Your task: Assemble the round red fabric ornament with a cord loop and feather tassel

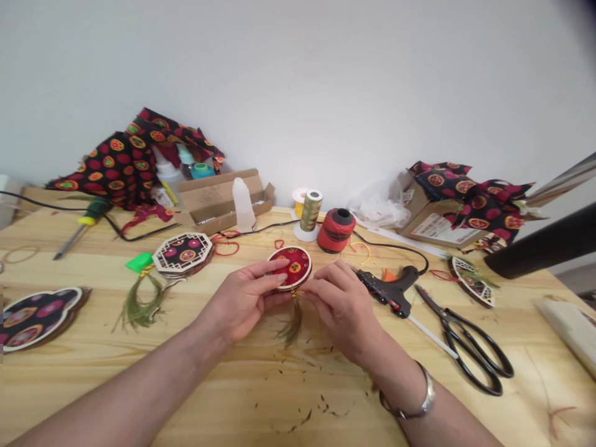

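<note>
My left hand (244,295) grips a round red patterned fabric pendant (298,264) with a pale rim, thumb and a finger lying over its left side. An olive tassel (292,323) hangs from its lower edge, tied with yellow cord. At that cord my right hand (342,304) is pinched, its fingertips pressed together on the yellow cord end. A thin red loop (279,244) shows above the pendant. To the left lies an octagonal pendant (184,253) with a wooden lattice edge, beside another olive tassel (139,304) and a bright green piece (139,262).
Right of my hands are a glue gun (395,288) and black-handled scissors (475,347). Behind stand a red thread cone (336,231), a gold thread spool (311,211) and an open cardboard box (218,208). A screwdriver (84,223) lies left, and dark scraps litter the front.
</note>
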### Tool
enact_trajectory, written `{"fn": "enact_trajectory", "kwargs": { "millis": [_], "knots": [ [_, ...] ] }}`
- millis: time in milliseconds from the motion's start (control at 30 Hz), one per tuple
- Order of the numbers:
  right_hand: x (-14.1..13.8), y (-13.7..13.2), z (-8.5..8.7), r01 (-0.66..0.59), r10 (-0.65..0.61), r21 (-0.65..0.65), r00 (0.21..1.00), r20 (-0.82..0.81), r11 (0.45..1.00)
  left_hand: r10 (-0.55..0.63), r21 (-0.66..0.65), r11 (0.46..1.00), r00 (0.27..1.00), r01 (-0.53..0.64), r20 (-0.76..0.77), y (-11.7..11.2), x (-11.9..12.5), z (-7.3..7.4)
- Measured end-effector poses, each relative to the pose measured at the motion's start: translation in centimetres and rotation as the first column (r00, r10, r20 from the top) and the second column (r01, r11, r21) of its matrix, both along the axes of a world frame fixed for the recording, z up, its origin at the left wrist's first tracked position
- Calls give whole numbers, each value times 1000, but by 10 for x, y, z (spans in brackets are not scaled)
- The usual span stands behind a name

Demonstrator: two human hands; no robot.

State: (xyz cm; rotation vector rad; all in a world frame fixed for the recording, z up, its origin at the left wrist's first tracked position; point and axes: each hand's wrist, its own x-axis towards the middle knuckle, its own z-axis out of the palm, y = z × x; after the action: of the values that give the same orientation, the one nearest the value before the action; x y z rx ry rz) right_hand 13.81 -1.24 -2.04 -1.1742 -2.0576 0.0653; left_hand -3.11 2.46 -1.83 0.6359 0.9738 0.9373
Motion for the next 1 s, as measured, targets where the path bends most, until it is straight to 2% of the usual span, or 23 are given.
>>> {"fn": "enact_trajectory", "kwargs": {
  "millis": [300,533,767,1000],
  "knots": [
    [-2,-3,3,-59,59,-20,998,26,998,3,-30,1000,1000,-3,19,-3,3,3],
    [-4,-4,3,-71,70,-21,997,-15,997,-19,-35,999,1000,20,24,-5,4,4],
    [-5,-5,4,-45,41,-92,998,-49,995,-17,-38,999,999,19,39,-5,3,3],
    [-5,-4,3,-68,63,-101,997,-52,993,-11,-23,1000,999,12,49,-7,3,1]
  ]
}}
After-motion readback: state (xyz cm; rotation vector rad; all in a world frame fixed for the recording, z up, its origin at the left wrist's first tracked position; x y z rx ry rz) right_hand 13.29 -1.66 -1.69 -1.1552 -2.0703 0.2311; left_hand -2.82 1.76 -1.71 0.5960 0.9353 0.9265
